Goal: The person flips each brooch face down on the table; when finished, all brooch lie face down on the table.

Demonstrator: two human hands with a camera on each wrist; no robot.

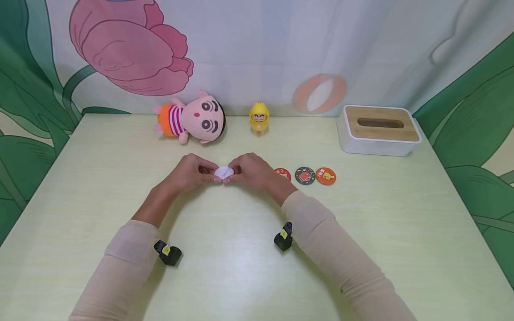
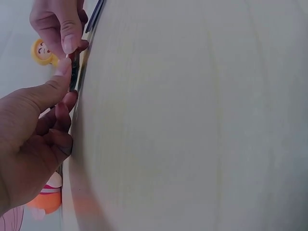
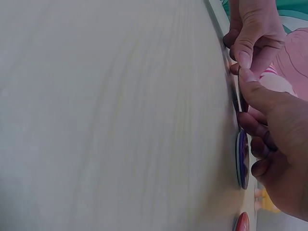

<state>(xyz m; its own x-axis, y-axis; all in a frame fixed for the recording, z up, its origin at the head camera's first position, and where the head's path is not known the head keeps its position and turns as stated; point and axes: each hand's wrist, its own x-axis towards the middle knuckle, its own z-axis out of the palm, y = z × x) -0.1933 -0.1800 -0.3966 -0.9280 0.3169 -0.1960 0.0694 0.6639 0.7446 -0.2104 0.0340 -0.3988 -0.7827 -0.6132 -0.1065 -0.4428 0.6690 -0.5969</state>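
Between both hands is a small round disc (image 1: 224, 173), its white face up in the head view; a dark patterned side (image 2: 74, 72) shows in the left wrist view. My left hand (image 1: 192, 173) pinches its left edge between thumb and fingers. From the other side my right hand (image 1: 254, 171) pinches the right edge, the two thumbs nearly meeting. Just right of the right hand lie a red disc (image 1: 283, 173), partly hidden by the wrist, a dark green disc (image 1: 305, 175) and an orange disc (image 1: 326, 176). A purple-edged disc (image 3: 242, 160) is beneath the right hand's fingers.
A plush doll (image 1: 192, 118) lies on its side at the table's back edge. Beside it stands a small yellow figure (image 1: 259, 118). At the back right is a white tissue box (image 1: 379, 145) with a wooden lid. A printed curtain (image 1: 249, 49) hangs behind the table (image 1: 225, 258).
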